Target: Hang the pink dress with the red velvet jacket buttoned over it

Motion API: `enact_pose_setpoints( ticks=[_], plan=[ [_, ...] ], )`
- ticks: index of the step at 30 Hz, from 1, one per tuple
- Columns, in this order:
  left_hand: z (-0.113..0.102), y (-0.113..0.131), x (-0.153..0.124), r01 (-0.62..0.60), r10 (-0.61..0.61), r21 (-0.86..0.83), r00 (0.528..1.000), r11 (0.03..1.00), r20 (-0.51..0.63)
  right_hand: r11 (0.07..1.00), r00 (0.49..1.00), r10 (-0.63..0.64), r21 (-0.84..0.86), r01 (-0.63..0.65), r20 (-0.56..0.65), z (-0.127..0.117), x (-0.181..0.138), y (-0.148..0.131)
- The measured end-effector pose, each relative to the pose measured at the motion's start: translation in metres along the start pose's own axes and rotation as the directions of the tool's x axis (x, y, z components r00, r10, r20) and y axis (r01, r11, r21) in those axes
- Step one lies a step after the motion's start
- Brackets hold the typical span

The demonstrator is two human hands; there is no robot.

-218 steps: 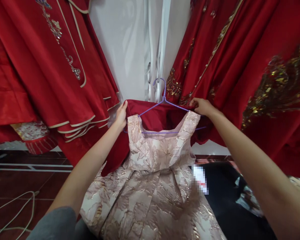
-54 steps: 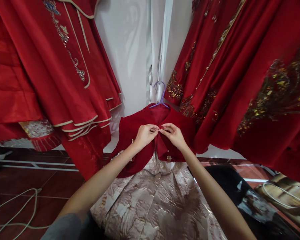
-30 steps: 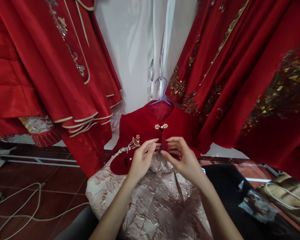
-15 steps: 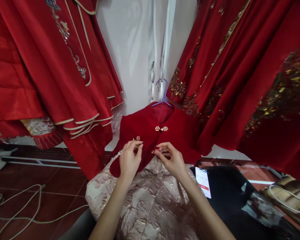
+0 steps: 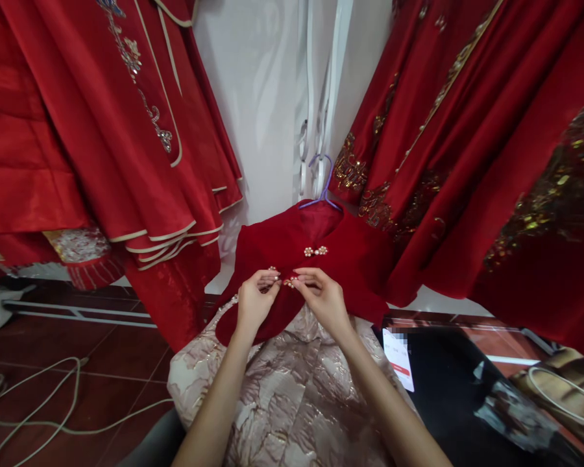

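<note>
A dark red velvet jacket (image 5: 272, 240) hangs on a thin purple hanger (image 5: 327, 188). Near its neckline a gold and pearl frog clasp (image 5: 316, 251) is fastened. Lower on the front, my left hand (image 5: 257, 295) pinches the left half of a second clasp, mostly covered by the fingers. My right hand (image 5: 325, 299) pinches the other clasp half (image 5: 290, 283), a small beaded piece at the right front edge. The two sets of fingertips are close together with a narrow gap between them. Whether the halves touch is too small to tell.
Pale floral brocade fabric (image 5: 282, 395) spreads beneath the jacket. Red embroidered garments (image 5: 141, 168) hang at left, and red sequinned ones (image 5: 448, 194) at right. A lit phone (image 5: 398, 358) lies on a black surface (image 5: 433, 402). A white cable (image 5: 73, 395) loops on the tiled floor.
My right hand has moved left and slightly up, bringing its clasp half close to my left hand. The jacket's right front edge has come along. The view has shifted slightly.
</note>
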State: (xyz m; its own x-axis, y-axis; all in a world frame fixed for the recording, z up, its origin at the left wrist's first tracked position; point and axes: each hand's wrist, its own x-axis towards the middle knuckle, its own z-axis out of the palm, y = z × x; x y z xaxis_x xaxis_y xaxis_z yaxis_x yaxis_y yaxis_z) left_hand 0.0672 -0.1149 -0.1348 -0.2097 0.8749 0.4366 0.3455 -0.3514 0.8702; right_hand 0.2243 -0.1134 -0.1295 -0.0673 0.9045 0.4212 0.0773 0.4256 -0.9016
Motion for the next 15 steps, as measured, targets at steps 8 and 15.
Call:
enact_pose_setpoints(
  ticks=[8, 15],
  plan=[
    [-0.002, -0.006, 0.001, 0.068, -0.069, -0.158, 0.998, 0.985, 0.000, 0.986, 0.996, -0.083, -0.144, 0.088, 0.039, 0.025, 0.026, 0.008],
    [-0.001, -0.011, -0.002, 0.001, -0.001, 0.010, 0.999, 1.000, -0.053, 0.956, 0.979, -0.201, -0.209, 0.206, 0.044, 0.027, 0.019, 0.014]
  ],
)
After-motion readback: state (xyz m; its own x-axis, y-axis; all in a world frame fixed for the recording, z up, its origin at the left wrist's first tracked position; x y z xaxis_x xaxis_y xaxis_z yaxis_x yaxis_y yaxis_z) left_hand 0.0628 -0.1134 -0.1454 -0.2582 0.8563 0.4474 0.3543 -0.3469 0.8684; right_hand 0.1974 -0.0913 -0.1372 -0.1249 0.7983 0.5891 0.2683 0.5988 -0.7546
